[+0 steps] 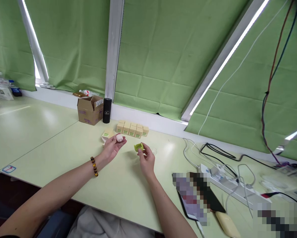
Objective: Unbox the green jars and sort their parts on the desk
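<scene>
Here the left hand point(113, 145) lies palm-up above the pale green table point(64, 138), its fingers loosely curled around a small pink egg-shaped piece point(119, 138) that rests on the fingertips. Just beside it, the right hand point(146, 158) pinches a small green cap-like holder point(138, 146) between thumb and fingers. By the look of it, the two parts are being fitted together; that calls for lining the pink piece up with the green opening, in front of the row of small boxes point(132, 129)

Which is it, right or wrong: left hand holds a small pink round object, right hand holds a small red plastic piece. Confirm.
Wrong on colour. The head view shows the right hand holding a small green plastic piece, not red. The left hand does hold the small pink round object.
</scene>
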A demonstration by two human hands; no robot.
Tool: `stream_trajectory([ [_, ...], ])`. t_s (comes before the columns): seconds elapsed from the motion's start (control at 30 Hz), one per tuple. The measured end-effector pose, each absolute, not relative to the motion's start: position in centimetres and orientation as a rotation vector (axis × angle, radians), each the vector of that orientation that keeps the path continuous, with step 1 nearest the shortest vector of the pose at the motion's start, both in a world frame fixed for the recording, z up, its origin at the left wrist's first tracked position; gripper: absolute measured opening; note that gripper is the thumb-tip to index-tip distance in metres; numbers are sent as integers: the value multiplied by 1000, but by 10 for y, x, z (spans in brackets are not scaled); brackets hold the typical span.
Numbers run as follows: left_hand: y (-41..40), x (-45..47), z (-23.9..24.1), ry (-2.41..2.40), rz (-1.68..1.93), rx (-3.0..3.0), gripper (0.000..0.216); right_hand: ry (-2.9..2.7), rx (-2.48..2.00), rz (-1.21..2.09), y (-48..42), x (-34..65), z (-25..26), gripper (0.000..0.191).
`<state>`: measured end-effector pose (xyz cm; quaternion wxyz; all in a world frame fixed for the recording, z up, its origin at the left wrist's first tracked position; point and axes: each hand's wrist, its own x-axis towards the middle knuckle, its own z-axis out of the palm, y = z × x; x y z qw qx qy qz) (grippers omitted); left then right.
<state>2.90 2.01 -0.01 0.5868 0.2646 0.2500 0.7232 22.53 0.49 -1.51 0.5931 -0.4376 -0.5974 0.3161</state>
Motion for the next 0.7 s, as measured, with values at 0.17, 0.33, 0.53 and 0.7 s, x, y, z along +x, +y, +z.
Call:
stream_trajectory([
  [0.17, 18, 28, 3, 573, 1650, 683, 18, -1315, -1015, 723, 5, 227, -13, 60],
  [0.33, 18, 30, 11, 774, 1680, 997, 43, -1182, -986, 636, 6, 232, -6, 58],
  [0.53, 26, 43, 15, 1163, 1583, 1709, 34, -1039, -981, 543, 13, 243, 1, 60],
  [0.7, 52, 66, 11, 1262, 1308, 2207, 24, -976, -971, 506, 20, 251, 2, 61],
])
